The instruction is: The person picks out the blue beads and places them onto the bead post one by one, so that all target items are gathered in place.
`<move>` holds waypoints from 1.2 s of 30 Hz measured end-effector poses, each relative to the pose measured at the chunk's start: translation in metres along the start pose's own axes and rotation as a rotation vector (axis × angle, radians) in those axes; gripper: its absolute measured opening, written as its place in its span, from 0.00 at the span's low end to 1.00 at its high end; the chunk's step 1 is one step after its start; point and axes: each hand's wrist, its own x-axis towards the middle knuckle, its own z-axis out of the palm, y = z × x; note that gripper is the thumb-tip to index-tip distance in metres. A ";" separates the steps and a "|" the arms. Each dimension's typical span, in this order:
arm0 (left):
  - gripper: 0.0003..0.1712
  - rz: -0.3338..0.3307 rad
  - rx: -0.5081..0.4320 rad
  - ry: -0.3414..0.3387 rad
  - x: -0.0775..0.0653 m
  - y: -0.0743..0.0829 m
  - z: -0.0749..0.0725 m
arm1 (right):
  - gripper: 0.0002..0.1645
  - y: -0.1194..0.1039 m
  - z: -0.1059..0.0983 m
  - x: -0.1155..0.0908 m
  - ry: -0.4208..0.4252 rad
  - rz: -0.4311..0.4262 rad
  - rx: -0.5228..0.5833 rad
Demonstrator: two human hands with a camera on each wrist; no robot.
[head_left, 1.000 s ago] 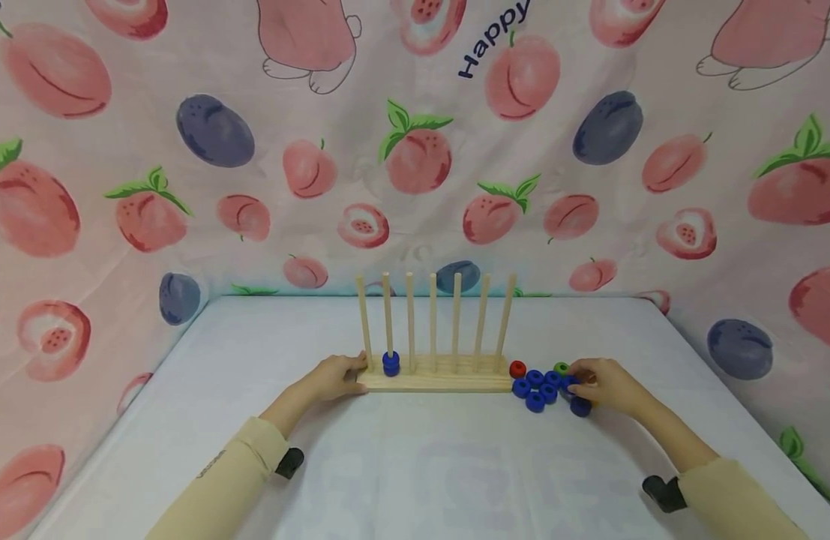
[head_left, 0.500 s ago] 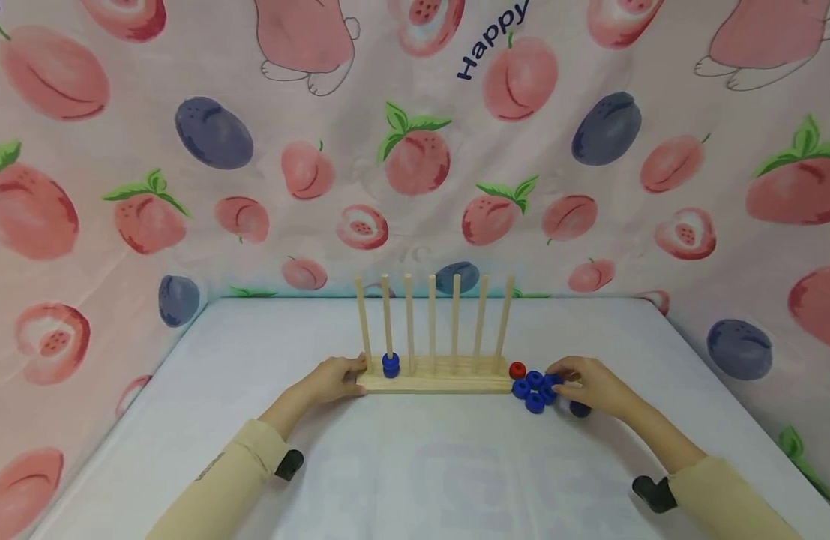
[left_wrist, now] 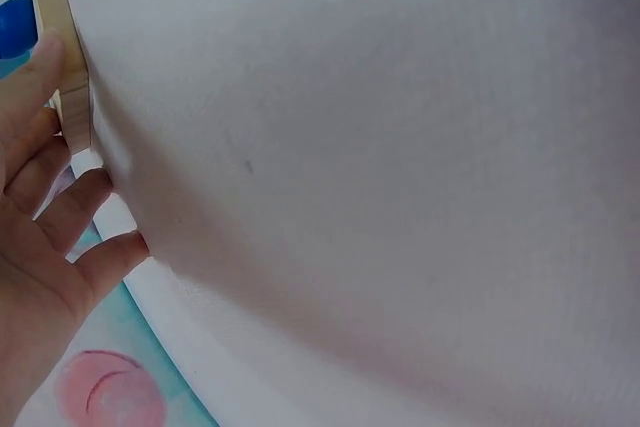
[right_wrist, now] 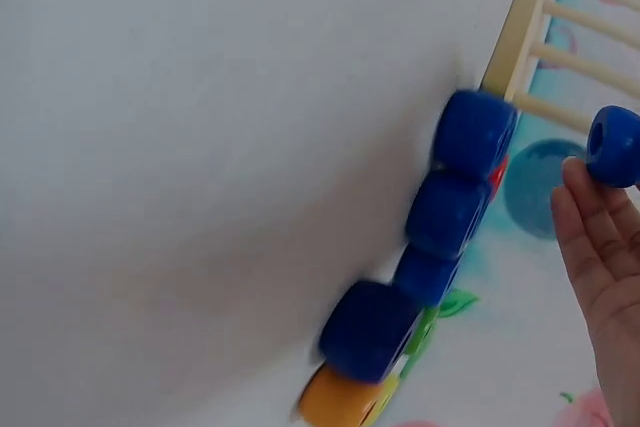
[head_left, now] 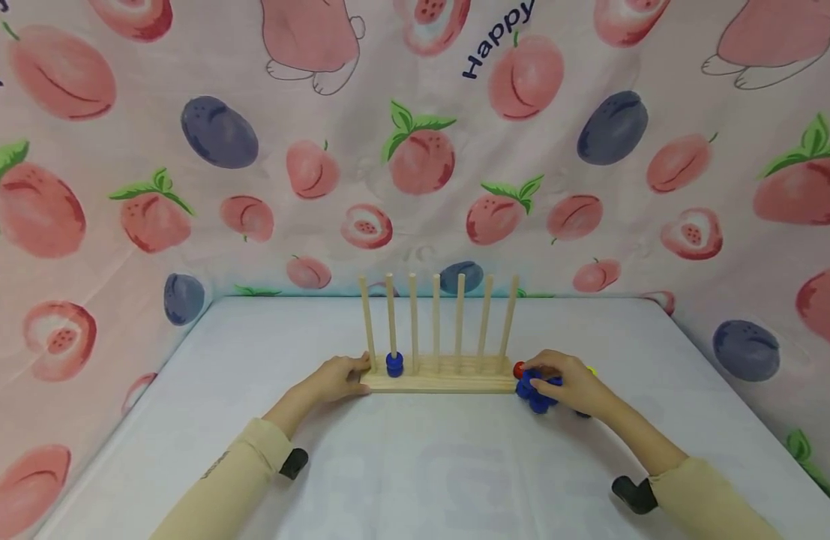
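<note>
A wooden peg rack (head_left: 441, 385) with several upright pegs stands on the table. Two blue beads (head_left: 394, 365) are stacked on its second peg from the left. My left hand (head_left: 334, 379) grips the rack's left end, thumb at the front. In the left wrist view its other fingers reach past the end of the base. At the rack's right end, my right hand (head_left: 567, 381) pinches a blue bead (right_wrist: 614, 147), held up off the table. Below it lie several loose blue beads (right_wrist: 475, 134), partly hidden by the hand in the head view.
A red bead (head_left: 519, 370) lies against the rack's right end. A yellow bead (head_left: 592, 370) shows behind the right hand, and an orange one (right_wrist: 342, 399) in the right wrist view. The white tabletop (head_left: 415, 465) meets a fruit-print cloth (head_left: 367, 165) at the back.
My right hand has moved left across the loose beads towards the rack and now has a blue bead lifted in its fingers. The left hand stays on the rack's end.
</note>
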 end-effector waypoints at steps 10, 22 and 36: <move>0.31 0.012 0.030 -0.008 0.003 -0.001 0.002 | 0.13 -0.024 0.013 0.018 0.071 -0.049 0.035; 0.30 0.008 0.031 -0.016 0.001 -0.001 0.001 | 0.15 -0.043 0.031 0.038 0.130 -0.084 0.086; 0.30 0.009 0.034 -0.017 0.001 -0.004 0.000 | 0.19 -0.070 0.052 0.075 0.204 -0.225 0.147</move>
